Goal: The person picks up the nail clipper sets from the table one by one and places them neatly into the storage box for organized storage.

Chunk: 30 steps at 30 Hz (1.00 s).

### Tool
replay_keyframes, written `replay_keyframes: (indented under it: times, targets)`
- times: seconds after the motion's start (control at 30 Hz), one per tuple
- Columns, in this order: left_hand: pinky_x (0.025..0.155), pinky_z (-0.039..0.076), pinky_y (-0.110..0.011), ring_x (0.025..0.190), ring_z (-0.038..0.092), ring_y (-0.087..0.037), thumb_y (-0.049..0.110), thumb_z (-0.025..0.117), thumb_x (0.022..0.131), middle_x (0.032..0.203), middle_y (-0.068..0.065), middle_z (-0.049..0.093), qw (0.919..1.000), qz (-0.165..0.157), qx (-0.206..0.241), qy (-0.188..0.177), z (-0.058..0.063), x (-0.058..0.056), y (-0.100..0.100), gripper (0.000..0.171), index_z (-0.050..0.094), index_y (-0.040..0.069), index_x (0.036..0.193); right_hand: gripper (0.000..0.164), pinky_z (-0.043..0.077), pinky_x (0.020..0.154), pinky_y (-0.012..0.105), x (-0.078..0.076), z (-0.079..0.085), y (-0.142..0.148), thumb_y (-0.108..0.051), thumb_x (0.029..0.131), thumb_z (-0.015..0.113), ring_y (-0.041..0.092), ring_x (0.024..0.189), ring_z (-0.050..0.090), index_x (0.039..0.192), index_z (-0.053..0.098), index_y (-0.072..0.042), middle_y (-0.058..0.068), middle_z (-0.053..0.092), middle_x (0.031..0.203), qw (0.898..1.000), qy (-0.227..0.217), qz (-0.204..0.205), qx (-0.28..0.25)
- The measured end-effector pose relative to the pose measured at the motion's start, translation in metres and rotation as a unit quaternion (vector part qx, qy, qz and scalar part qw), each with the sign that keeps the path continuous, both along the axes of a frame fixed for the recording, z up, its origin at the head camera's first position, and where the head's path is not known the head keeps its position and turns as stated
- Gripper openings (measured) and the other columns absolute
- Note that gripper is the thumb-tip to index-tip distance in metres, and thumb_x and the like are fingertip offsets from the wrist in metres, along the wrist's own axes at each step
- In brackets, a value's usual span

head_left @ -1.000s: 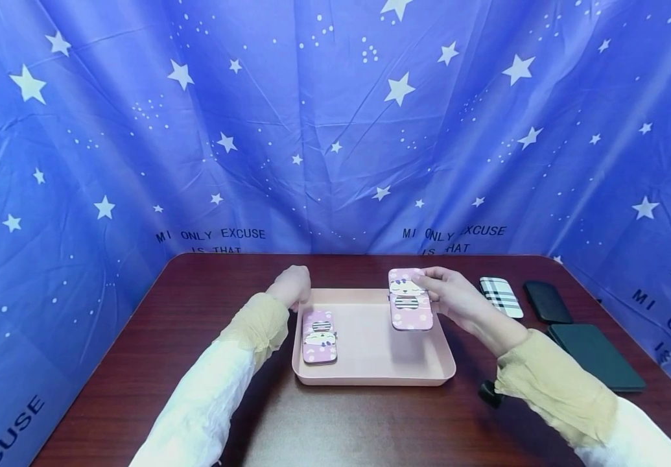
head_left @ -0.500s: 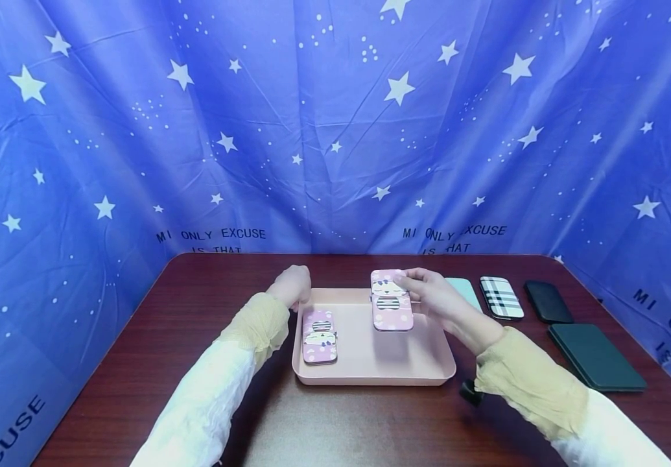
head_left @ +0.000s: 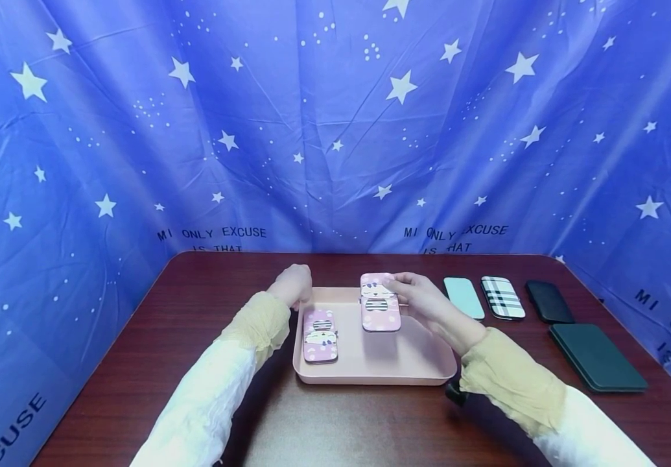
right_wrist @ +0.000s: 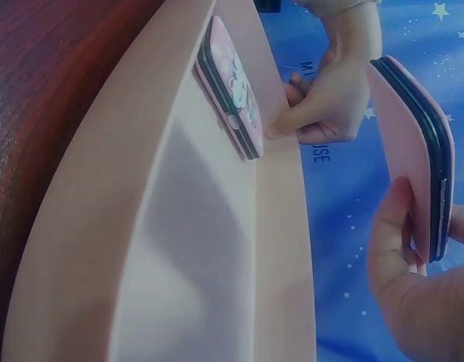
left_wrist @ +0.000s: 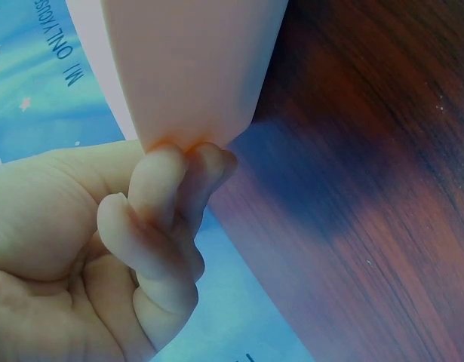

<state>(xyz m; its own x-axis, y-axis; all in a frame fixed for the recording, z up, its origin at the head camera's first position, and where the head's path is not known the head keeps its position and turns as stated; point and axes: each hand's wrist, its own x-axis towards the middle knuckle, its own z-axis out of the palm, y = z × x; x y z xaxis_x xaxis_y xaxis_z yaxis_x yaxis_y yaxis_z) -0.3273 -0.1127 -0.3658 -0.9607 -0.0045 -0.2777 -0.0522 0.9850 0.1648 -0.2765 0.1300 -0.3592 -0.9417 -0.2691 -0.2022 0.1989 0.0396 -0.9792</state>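
Observation:
My right hand point(head_left: 428, 305) pinches a flat pink clasp case point(head_left: 379, 314) by its right edge, above the tray. The case has a cartoon face and a striped oval on its front, and the right wrist view shows its dark metal-edged seam point(right_wrist: 437, 177). A second pink case point(head_left: 319, 347) of the same pattern lies in the left part of the shallow pink tray point(head_left: 376, 380), its picture the other way up. At the tray's back left corner my left hand point(head_left: 292, 285) pinches the wall, thumb inside and curled fingers point(left_wrist: 158, 177) against the outside.
Right of the tray, a mint-green case point(head_left: 465, 298), a plaid case point(head_left: 503, 298) and a black case point(head_left: 548, 301) lie in a row on the dark red table point(head_left: 195, 415). A larger dark green case point(head_left: 598, 358) lies nearer. A blue star-patterned curtain point(head_left: 335, 130) surrounds the table.
My right hand has moved left over the tray with the pink case, uncovering the mint-green case on the table. The left hand has stayed at the tray's corner.

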Motion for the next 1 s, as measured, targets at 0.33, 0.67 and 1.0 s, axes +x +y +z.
replay_keyframes:
  times: [0.33,0.67,1.0]
  targets:
    - [0.042,0.048,-0.023,0.043,0.059,-0.012,-0.008,0.060,0.073,0.062,-0.009,0.065,0.9999,-0.004,0.006,-0.010,0.000,-0.002,0.001,0.025,0.058,0.000,0.097,0.045,0.056,0.072,0.027,-0.003,-0.014,-0.013,-0.017,0.095,0.056,0.009,0.078,0.064,0.127,0.039,0.009,0.004,0.064,0.090,1.000,-0.015,-0.003,0.013]
    - [0.040,0.046,-0.020,0.042,0.058,-0.011,-0.008,0.058,0.073,0.085,-0.017,0.066,0.9999,0.004,-0.005,-0.009,0.000,-0.004,0.002,0.020,0.058,0.001,0.091,0.035,0.054,0.068,0.024,-0.004,-0.028,-0.019,-0.014,0.095,0.055,0.008,0.075,0.060,0.120,0.041,0.007,0.003,0.061,0.087,1.000,-0.014,-0.002,0.026]
    - [0.041,0.047,-0.021,0.043,0.060,-0.011,-0.008,0.056,0.075,0.089,-0.018,0.066,0.9999,0.007,0.001,-0.011,0.000,-0.003,0.001,0.022,0.057,0.001,0.095,0.035,0.055,0.068,0.026,-0.001,-0.042,-0.024,-0.015,0.094,0.056,0.010,0.074,0.061,0.117,0.045,0.009,0.005,0.063,0.087,0.998,-0.004,0.014,0.067]
